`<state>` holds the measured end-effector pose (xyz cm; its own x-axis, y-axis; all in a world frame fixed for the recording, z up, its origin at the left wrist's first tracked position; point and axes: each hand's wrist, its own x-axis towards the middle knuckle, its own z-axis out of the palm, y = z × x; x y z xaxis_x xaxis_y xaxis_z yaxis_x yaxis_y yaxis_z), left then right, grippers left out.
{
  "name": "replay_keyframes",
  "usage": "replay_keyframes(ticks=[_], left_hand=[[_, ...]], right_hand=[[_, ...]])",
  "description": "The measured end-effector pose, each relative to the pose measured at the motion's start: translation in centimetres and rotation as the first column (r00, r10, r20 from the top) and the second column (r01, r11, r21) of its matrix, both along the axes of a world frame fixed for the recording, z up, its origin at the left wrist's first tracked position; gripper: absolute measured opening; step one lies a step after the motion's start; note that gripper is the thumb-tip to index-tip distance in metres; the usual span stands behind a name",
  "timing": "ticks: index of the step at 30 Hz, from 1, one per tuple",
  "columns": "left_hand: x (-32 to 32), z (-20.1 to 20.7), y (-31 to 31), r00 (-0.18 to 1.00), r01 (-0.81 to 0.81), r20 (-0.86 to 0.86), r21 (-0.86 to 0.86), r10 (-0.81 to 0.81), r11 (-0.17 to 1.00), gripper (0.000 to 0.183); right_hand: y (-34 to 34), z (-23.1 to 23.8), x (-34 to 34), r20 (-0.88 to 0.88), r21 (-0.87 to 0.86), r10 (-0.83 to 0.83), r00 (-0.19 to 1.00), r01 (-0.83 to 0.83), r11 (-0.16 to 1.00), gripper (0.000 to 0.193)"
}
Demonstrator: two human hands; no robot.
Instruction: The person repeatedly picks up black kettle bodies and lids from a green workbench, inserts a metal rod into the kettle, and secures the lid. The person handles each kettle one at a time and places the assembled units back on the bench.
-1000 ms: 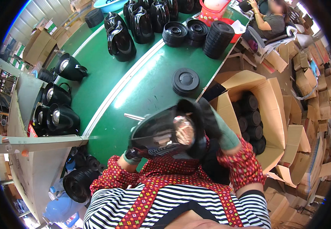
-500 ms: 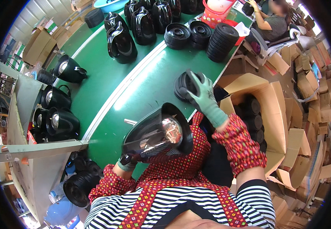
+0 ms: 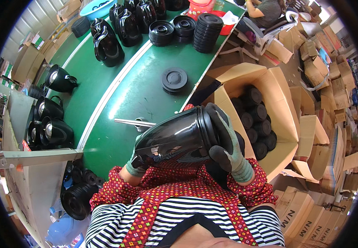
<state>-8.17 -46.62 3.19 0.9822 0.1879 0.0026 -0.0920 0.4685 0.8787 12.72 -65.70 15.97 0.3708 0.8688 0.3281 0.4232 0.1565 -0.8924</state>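
Observation:
A glossy black thermos jug (image 3: 170, 138) lies tilted across my front, its wide end toward the right. My left hand (image 3: 135, 163), in a grey-green glove, is closed round its narrow end, the fingers partly hidden behind it. My gloved right hand (image 3: 232, 151) grips a black round base (image 3: 210, 130) at the wide end, fingers over the top and thumb below. The base sits against the jug's rim; how firmly, I cannot tell. Beyond the jug, a short stack of black round bases (image 3: 174, 79) rests on the green table (image 3: 142, 99).
A metal rod tool (image 3: 133, 122) lies just behind the jug. Black jugs (image 3: 109, 48) and stacked bases (image 3: 208, 34) stand at the back. More jugs (image 3: 57, 131) lie at left. An open carton (image 3: 279, 87) on the right holds black round parts. Another person (image 3: 265, 12) sits far right.
My right hand has come from the stack on the table to the jug's wide end with a base, covering the opening. The jug has turned more level, and the view has shifted right.

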Motion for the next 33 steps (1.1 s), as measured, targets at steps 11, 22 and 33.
replay_keyframes(ticks=[11,22,33], left_hand=[[0.4,10.6,1.1,0.77,-0.588,0.498,0.797,0.4,0.139,0.046],[0.2,8.7,-1.1,0.699,-0.678,0.535,0.707,0.475,0.202,0.058],[-0.7,7.6,0.7,0.942,-0.335,0.223,0.594,0.25,0.732,0.069]], right_hand=[[-2.1,1.8,0.3,-0.766,-0.072,0.017,0.643,-0.112,0.991,0.073],[-1.8,1.8,-1.6,-0.477,0.012,-0.018,0.879,0.027,1.0,0.071],[-4.1,-0.4,-2.7,0.096,0.253,-0.029,0.995,0.003,0.968,0.078]])
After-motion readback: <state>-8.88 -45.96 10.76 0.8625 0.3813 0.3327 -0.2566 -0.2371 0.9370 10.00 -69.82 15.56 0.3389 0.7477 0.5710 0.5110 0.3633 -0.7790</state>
